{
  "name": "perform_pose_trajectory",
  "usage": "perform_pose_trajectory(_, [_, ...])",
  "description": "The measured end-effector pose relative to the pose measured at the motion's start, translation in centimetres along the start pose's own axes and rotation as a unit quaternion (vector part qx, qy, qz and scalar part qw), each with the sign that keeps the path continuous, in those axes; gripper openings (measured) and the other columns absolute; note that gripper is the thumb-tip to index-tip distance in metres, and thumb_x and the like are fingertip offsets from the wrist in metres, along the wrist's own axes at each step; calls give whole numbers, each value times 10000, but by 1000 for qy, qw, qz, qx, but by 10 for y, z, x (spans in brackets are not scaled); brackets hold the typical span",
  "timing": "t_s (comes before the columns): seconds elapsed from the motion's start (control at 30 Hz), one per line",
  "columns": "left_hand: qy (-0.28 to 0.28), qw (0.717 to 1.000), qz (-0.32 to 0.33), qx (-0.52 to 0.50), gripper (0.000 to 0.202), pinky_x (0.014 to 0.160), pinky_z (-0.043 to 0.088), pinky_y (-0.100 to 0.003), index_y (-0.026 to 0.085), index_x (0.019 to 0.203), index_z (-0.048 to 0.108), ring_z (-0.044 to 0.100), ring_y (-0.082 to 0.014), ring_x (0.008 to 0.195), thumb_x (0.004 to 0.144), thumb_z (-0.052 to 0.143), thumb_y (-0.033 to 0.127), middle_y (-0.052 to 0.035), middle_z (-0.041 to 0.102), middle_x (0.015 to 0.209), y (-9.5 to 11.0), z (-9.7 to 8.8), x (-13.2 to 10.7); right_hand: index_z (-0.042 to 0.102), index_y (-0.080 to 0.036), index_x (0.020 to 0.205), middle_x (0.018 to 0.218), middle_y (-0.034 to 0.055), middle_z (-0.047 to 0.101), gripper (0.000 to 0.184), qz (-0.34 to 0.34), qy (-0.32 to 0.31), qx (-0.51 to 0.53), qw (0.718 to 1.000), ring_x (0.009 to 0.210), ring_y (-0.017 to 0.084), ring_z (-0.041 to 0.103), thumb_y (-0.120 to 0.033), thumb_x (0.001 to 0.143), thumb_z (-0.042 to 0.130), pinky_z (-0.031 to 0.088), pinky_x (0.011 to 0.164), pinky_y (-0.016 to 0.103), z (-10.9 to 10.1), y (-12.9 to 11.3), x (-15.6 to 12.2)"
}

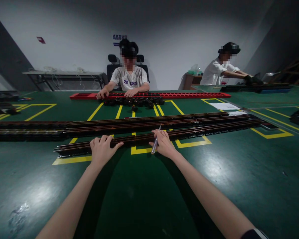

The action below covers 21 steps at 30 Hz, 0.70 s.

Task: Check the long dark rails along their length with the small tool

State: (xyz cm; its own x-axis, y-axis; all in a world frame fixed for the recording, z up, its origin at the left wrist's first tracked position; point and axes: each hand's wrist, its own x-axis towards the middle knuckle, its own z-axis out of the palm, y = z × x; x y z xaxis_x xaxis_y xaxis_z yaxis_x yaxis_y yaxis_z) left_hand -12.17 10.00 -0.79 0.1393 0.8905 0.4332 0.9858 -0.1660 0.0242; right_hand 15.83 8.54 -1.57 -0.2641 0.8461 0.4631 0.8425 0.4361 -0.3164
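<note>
On the green table (pixel 139 196): one near rail (pixel 142 140), dark and long, lying slantwise under my hands, its right end farther from me.
Left hand (pixel 101 151): laid over the rail towards its left end, thumb spread; whether it grips or merely rests, I cannot tell from here.
Right hand (pixel 163 143): closed about a slim tool (pixel 154 146), tip pointing away from me, over the rail; contact between tip and rail unclear.
Rear rails (pixel 114 127): a bundle just behind, close to the near one.
Risk, rail: could roll or skid if my left hand only rests and the tool pushes sideways.
Risk, tip: could slip and scratch, given a loose hold or poor angle.
Risk, right end: unsupported by either hand, could swing into the rear rails.
</note>
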Motion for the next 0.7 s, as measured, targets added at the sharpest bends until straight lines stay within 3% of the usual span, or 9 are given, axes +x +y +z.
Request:
perform_pose_trajectory(0.33, [-17,999,-17,-33,533,861,339,-498,181,1008,660,494,-366,983,827,434,628,-154,620,1081,18,-5,-1,447,-217,928,1206,108,596,169,-9,17,-19,1000,1131,271,519,-335,841,531,324,987,484,2,-1,-2])
perform_pose_trajectory(0.7, [-49,992,16,-113,398,894,329,-484,205,1075,612,462,-294,984,883,448,513,-102,613,1127,17,-1,2,407,-232,870,1088,95,630,178,-28,57,-41,997,972,265,557,-387,857,493,311,925,465,8,9,-2])
